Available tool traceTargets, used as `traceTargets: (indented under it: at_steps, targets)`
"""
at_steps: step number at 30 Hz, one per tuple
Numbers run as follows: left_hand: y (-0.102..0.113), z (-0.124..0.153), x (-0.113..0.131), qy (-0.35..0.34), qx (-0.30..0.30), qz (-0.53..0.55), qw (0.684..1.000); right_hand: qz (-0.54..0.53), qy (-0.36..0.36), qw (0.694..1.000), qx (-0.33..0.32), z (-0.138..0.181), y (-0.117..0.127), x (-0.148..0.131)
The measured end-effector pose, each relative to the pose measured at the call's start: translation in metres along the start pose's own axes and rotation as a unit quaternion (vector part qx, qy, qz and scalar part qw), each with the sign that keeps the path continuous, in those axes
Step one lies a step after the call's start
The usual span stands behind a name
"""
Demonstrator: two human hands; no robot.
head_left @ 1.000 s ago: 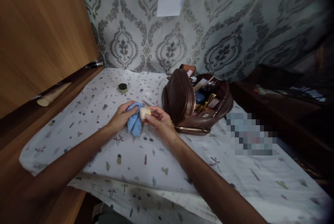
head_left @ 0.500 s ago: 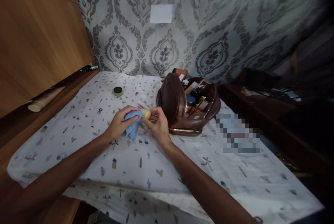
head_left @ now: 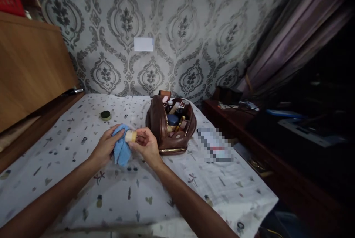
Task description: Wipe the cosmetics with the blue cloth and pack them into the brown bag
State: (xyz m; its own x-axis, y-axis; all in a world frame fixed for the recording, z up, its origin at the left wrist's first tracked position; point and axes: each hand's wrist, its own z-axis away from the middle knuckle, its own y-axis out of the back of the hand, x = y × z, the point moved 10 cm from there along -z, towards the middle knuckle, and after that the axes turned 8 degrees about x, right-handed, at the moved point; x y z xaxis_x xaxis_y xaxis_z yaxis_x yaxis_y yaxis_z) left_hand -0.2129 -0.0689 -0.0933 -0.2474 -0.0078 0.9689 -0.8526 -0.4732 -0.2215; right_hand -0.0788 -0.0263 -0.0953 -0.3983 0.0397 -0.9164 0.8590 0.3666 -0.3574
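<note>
My left hand (head_left: 104, 148) is closed on a blue cloth (head_left: 122, 153), which is bunched against one end of a small pale jar with a yellow end (head_left: 130, 136). My right hand (head_left: 147, 146) grips the jar's yellow end between thumb and fingers. Both hands are raised a little over the white printed cloth on the table. To their right stands an open brown leather bag (head_left: 156, 121) with several cosmetic items inside, among them a dark blue round container (head_left: 173, 120). Beyond my left hand sits a low round tin with a dark green lid (head_left: 105, 115).
The white printed tablecloth (head_left: 138, 197) covers the table. A pixelated flat item (head_left: 215, 145) lies right of the bag. A wooden cabinet (head_left: 30, 68) borders the left; patterned wallpaper is behind. At right are a dark red desk edge (head_left: 224, 118) and a curtain (head_left: 299, 38).
The view has tilted up and turned right, so everything sits further left. More of the pale jar's side now shows between the blue cloth and my right fingers.
</note>
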Motion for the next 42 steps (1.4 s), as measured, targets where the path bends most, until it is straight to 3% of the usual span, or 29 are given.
traceTargets:
  at_steps: [3,6,12,14,16,19,21,24,27,32,34,37,42]
  targets:
    - [-0.020,0.011,0.000,0.042,-0.027,0.019,0.999,0.050,0.074,0.995,0.031,0.006,0.010,-0.033]
    - [-0.045,0.022,0.006,0.033,-0.092,-0.008,0.995,0.106,0.126,0.985,0.042,0.013,0.023,-0.065]
    - [-0.097,0.039,0.026,-0.060,-0.192,-0.112,0.973,0.210,0.183,0.959,0.052,0.024,0.060,-0.118]
    - [-0.117,0.048,0.038,-0.151,-0.231,-0.198,0.940,0.231,0.199,0.950,0.065,0.026,0.076,-0.136]
    - [-0.138,0.064,0.050,-0.297,-0.254,-0.319,0.863,0.240,0.214,0.943,0.087,0.026,0.093,-0.155]
    - [-0.165,0.089,0.048,-0.478,-0.250,-0.490,0.685,0.252,0.228,0.934,0.114,0.022,0.115,-0.179]
    - [-0.176,0.095,0.035,-0.518,-0.246,-0.574,0.584,0.270,0.234,0.926,0.122,0.016,0.126,-0.191]
    - [-0.185,0.093,0.017,-0.509,-0.256,-0.650,0.502,0.316,0.241,0.910,0.116,0.006,0.135,-0.202]
    - [-0.187,0.088,0.010,-0.490,-0.267,-0.680,0.476,0.356,0.255,0.893,0.103,-0.004,0.139,-0.209]
    - [-0.184,0.084,0.001,-0.488,-0.292,-0.675,0.470,0.405,0.263,0.873,0.062,-0.029,0.135,-0.212]
    - [-0.181,0.083,-0.003,-0.498,-0.284,-0.674,0.466,0.443,0.278,0.851,0.041,-0.040,0.129,-0.213]
    - [-0.177,0.081,-0.011,-0.518,-0.260,-0.679,0.451,0.546,0.286,0.788,0.007,-0.058,0.113,-0.208]
    - [-0.173,0.079,-0.017,-0.538,-0.230,-0.680,0.442,0.744,0.214,0.632,-0.032,-0.093,0.095,-0.189]
